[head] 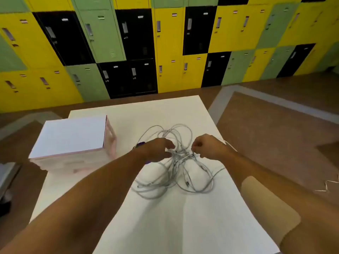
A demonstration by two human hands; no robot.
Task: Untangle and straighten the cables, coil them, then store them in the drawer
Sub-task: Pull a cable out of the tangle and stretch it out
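A tangle of grey cables [176, 173] lies in loose loops on the white table [183, 226], knotted near the middle. My left hand [157, 149] reaches into the knot from the left and pinches strands between thumb and fingers. My right hand [207, 146] sits at the right side of the knot, fingers curled around a strand. A purple object [140, 143] shows partly behind my left wrist. A white and pink drawer unit [73, 140] stands on the table's left side; its front faces away, so I cannot tell if a drawer is open.
Yellow, green and black lockers [165, 43] fill the wall beyond the table. Brown floor [275, 134] surrounds the table on the right, with white scraps [328, 186] on it. A dark object [5, 198] sits at the far left edge.
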